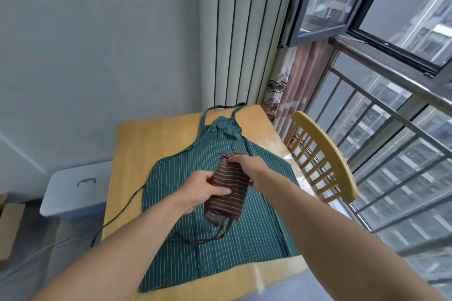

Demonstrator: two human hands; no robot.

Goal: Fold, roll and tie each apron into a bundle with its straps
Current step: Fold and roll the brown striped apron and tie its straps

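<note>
Brown striped apron roll (226,188) is held up over the flat green apron (220,222), long way pointing away, left hand (200,190) wrapped round its side, right hand (249,170) pinching the far end, straps (215,233) dangling near.

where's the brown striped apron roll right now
In the head view the brown apron roll is at centre frame, held between the left hand and right hand above the green apron spread flat on the wooden table.

Both forearms are bare to each hand (no sleeves, watch or rings visible).
</note>
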